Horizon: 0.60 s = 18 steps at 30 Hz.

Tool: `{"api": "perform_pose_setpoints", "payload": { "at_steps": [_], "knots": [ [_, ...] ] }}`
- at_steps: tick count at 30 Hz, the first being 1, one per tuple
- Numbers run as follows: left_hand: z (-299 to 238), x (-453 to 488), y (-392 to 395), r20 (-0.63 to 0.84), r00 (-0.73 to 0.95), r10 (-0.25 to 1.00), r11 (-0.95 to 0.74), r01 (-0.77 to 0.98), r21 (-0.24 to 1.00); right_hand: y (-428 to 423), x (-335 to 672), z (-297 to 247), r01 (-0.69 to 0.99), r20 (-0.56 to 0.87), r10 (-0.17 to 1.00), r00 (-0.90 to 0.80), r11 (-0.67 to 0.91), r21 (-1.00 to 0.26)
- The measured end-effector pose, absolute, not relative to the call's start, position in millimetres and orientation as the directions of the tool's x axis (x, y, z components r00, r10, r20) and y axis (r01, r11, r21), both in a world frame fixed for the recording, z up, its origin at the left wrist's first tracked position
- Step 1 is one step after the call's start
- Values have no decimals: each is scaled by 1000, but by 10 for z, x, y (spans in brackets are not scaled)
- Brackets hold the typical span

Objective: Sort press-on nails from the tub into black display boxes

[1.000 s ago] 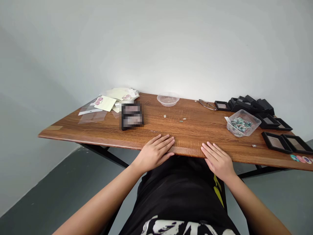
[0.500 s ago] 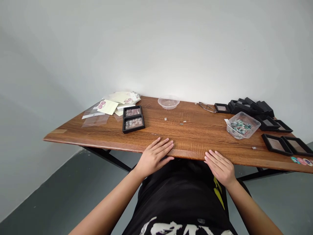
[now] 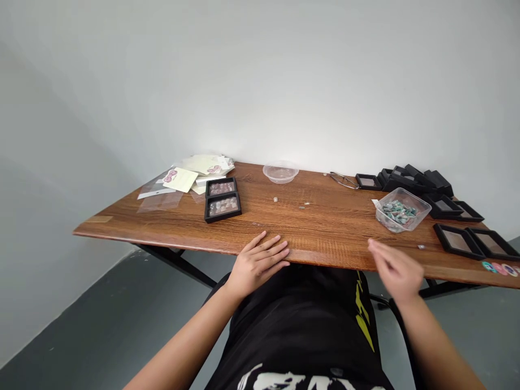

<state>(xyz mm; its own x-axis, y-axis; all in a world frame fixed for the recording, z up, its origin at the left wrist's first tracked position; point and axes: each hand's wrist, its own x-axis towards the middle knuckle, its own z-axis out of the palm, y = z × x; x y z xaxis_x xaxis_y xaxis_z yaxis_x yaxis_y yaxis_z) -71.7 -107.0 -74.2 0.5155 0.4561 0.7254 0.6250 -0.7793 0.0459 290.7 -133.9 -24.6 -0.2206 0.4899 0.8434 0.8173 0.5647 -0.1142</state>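
My left hand lies flat on the front edge of the wooden table, fingers spread, holding nothing. Raised over the front edge further right is my right hand, blurred by motion, its fingers bent inward; whether they close on anything I cannot make out. The clear square tub of greenish stone chips stands just beyond it. Forward and left of my left hand sit two joined black frames, a nearer frame and a farther frame, showing pale and pinkish stones.
Printed cards and clear bags lie at the left. A round clear lid or dish stands at the back, with pliers to its right. Black frames are piled at right, near an opened frame pair and round stickers.
My right hand has lifted off the table edge and moved right, its fingers now bent instead of flat. My left hand has stayed in place.
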Motion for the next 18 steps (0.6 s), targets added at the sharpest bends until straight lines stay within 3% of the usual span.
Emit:
{"api": "perform_pose_setpoints", "payload": {
  "at_steps": [4, 7, 10, 14, 18],
  "knots": [
    [-751, -717, -1090, 747, 512, 424, -802, 595, 47, -877, 3409, 162, 921, 801, 598, 27, 298, -253],
    [-746, -739, -1092, 744, 527, 411, -820, 570, 49, -545, 3710, 321, 934, 664, 745, 68, 187, -305],
    [-747, -783, -1085, 731, 549, 406, -836, 545, 56, -482, 3889, 322, 922, 569, 817, 94, 144, -358],
    [-775, -835, -1088, 730, 558, 394, -850, 524, 57, -710, 4008, 191, 903, 580, 797, 169, 110, -416],
    [-797, -861, -1113, 741, 563, 366, -858, 512, 34, -830, 3998, 28, 897, 595, 800, 72, 209, -390]
  ]
}}
